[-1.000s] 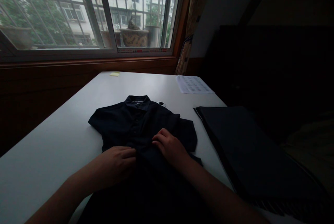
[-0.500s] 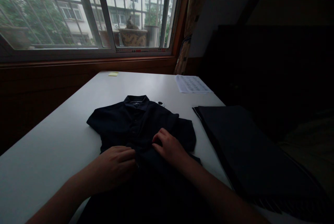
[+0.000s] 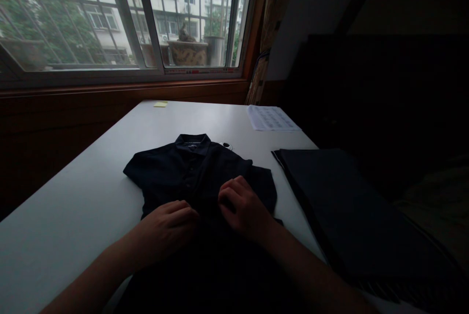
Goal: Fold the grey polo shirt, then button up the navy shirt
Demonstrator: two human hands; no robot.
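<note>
A dark navy short-sleeved shirt (image 3: 216,170) lies front up on the white table (image 3: 84,182), its collar pointing toward the window. My left hand (image 3: 170,226) is closed on the cloth at the left of the shirt's middle, fingertips turned inward. Across the button front, my right hand (image 3: 244,204) pinches the shirt's dark cloth with curled fingers. Shadow hides just which edge or button lies between the fingers. The lower part of the shirt fades into darkness below my hands.
Right of the shirt, a folded dark cloth with fringe (image 3: 351,206) hangs over the table's edge. Printed papers (image 3: 273,117) lie at the back right, a yellow note (image 3: 160,104) at the back left. A small white round object (image 3: 226,146) sits behind the shirt's shoulder.
My right hand has shifted slightly right and up, its fingers curling more. My left hand has moved a little to the right. The shirt's upper part stays in place.
</note>
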